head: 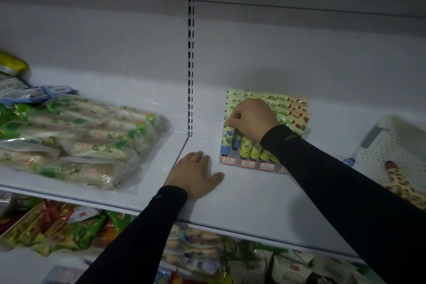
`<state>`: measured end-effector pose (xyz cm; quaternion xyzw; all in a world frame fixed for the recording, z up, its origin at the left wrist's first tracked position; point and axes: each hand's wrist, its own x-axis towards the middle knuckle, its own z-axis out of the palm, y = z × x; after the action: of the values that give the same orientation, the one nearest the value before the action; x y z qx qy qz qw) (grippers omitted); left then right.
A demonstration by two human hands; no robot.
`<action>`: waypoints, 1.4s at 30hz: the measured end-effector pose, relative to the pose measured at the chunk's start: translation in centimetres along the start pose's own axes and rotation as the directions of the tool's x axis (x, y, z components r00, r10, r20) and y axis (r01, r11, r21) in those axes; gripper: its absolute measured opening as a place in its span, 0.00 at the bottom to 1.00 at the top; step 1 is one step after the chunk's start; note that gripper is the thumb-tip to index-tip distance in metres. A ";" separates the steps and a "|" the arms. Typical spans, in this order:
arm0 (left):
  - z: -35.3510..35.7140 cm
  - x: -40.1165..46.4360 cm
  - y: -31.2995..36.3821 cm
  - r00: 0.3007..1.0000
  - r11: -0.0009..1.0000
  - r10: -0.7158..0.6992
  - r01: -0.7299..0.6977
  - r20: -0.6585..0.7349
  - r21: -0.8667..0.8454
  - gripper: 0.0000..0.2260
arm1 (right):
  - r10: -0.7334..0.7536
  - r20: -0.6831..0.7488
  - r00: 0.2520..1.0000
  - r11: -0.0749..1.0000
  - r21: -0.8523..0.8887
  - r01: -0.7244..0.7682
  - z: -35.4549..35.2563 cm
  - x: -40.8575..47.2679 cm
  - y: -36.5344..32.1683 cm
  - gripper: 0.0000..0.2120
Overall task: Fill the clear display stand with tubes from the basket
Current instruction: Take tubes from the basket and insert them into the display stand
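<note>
A clear display stand sits on a white shelf, packed with rows of patterned tubes and red price labels along its front. The right hand, fingers curled, pinches a blue-flowered tube in the stand's leftmost column. The left hand rests flat and open on the shelf just beside the stand. A white perforated basket stands to the right, and bagged snacks lie well to the left

Display stand mid-shelf — basket right, packets left.
</note>
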<state>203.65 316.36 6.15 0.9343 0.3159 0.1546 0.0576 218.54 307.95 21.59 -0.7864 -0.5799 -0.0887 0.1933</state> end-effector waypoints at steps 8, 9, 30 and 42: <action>-0.1 -0.2 0.1 1.000 1.000 0.006 -0.006 -0.024 -0.002 0.27 | 0.011 -0.002 1.000 1.000 0.010 -0.011 -0.1 0.0 0.2 0.14; -0.2 -0.1 0.1 1.000 1.000 0.009 -0.009 -0.023 0.000 0.27 | 0.018 -0.002 1.000 1.000 0.005 -0.018 0.0 0.0 0.2 0.14; 0.0 -0.1 0.0 0.999 0.999 -0.013 0.012 -0.032 -0.032 0.25 | 0.033 -0.061 0.998 0.998 0.054 -0.030 -0.1 -0.5 0.6 0.19; -0.1 0.0 0.1 0.999 0.999 -0.017 0.016 -0.029 -0.031 0.26 | -0.040 0.023 0.999 0.997 -0.063 0.041 -0.8 -0.8 0.5 0.11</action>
<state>203.69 316.30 6.28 0.9283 0.3221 0.1728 0.0687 218.83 306.80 21.98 -0.7811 -0.5947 -0.1024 0.1601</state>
